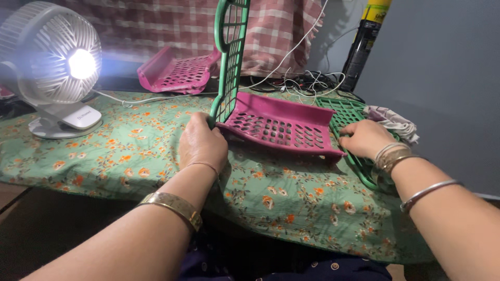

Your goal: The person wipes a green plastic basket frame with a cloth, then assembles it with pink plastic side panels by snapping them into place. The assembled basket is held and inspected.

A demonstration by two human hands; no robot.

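My left hand (200,143) grips the lower edge of a green plastic lattice panel (230,52) that stands upright. A pink perforated plastic shelf tray (278,127) is joined to that panel's base and lies nearly flat on the flowered green cloth (130,151). My right hand (364,138) rests with curled fingers on a second green lattice panel (346,112), which lies flat at the tray's right end. Both wrists carry bangles.
A white desk fan with a bright light (52,57) stands at the left. Another pink tray (177,73) lies behind, near a checked cloth (271,31). White cables (307,83), a dark spray can (364,41) and a crumpled rag (393,120) sit at the back right.
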